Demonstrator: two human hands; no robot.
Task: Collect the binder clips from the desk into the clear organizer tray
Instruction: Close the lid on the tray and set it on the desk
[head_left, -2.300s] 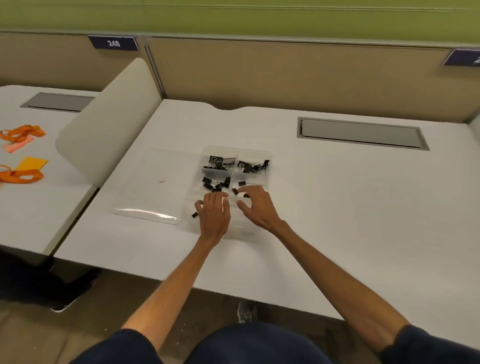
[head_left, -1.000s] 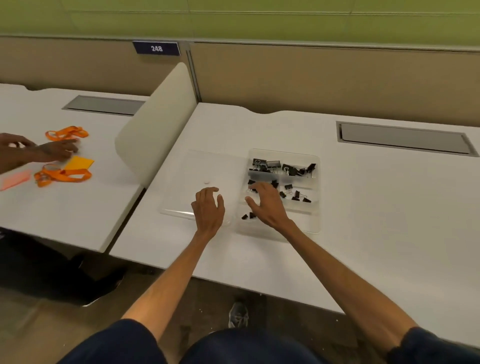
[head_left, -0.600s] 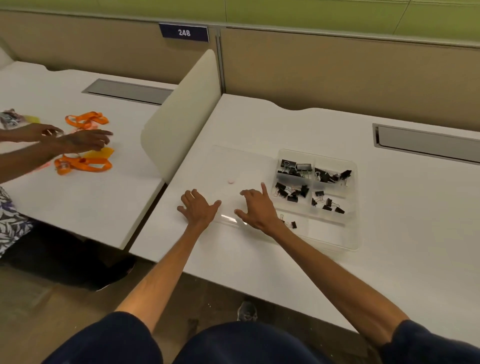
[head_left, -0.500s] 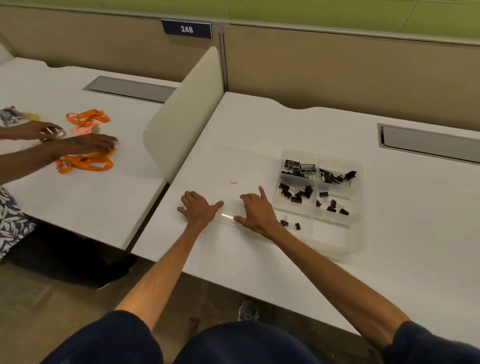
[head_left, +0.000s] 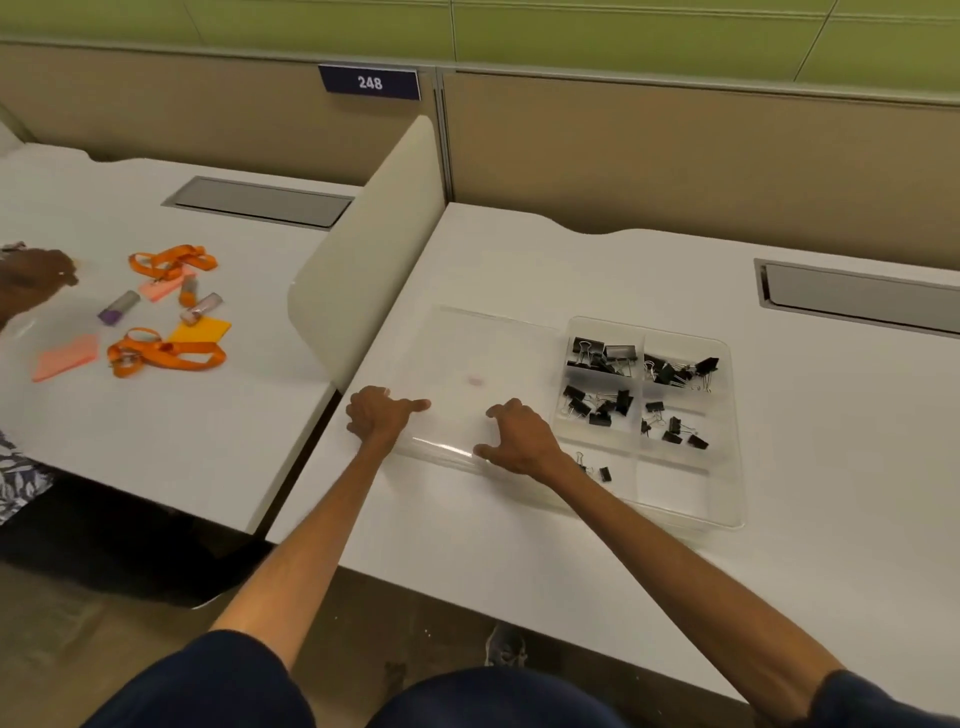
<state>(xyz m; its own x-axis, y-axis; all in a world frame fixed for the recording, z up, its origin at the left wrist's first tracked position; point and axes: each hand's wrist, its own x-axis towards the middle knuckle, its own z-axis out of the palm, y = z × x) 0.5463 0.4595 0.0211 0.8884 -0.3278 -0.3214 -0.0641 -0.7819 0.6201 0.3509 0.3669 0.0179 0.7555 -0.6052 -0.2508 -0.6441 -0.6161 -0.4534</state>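
Note:
The clear organizer tray stands on the white desk, right of centre. Black binder clips lie in several of its compartments, and a few small ones sit in the near left one. A clear flat lid lies on the desk just left of the tray. My left hand grips the lid's near left corner with curled fingers. My right hand arches over the lid's near edge, thumb at the rim, close to the tray's left wall.
A cream divider panel separates this desk from the one on the left. That desk holds orange lanyards, sticky notes and small tubes, with another person's hand over it. A grey cable hatch is set in at the back right.
Both my hands left the tray and moved left onto the lid's near edge, curling round it. The view turned left, and the other person's hand pulled back.

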